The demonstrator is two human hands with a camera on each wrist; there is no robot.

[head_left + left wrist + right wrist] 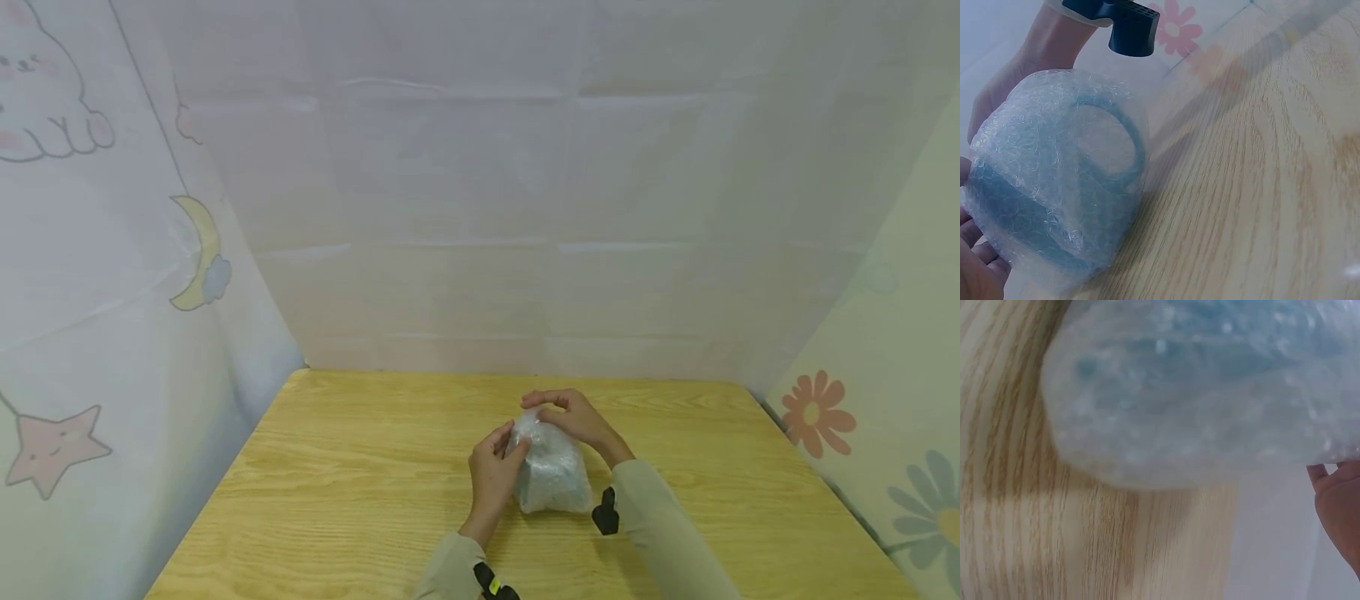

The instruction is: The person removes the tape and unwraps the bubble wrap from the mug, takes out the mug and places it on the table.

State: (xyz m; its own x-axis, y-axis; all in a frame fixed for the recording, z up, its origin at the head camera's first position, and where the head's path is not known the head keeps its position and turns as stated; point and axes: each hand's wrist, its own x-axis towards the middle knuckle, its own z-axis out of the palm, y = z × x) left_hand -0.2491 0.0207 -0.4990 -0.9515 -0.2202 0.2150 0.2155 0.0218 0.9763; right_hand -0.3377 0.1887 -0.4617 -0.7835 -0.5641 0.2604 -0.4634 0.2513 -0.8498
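Observation:
A bundle in clear bubble wrap sits on the wooden table between the two hands. Through the plastic in the left wrist view, the wrapped blue object shows a rounded body and a ring-shaped handle. The left hand grips the bundle's left upper side, its thumb on the near face and its fingers behind. From the right, the right hand holds the top, fingers curved over the far side and thumb on the wrap. Wrap fills much of the right wrist view, with the left hand at its edge.
The wooden table extends around the bundle to a pale creased sheet at the back. Printed sheets with a moon and flowers hang at the sides. Black devices are worn at both wrists.

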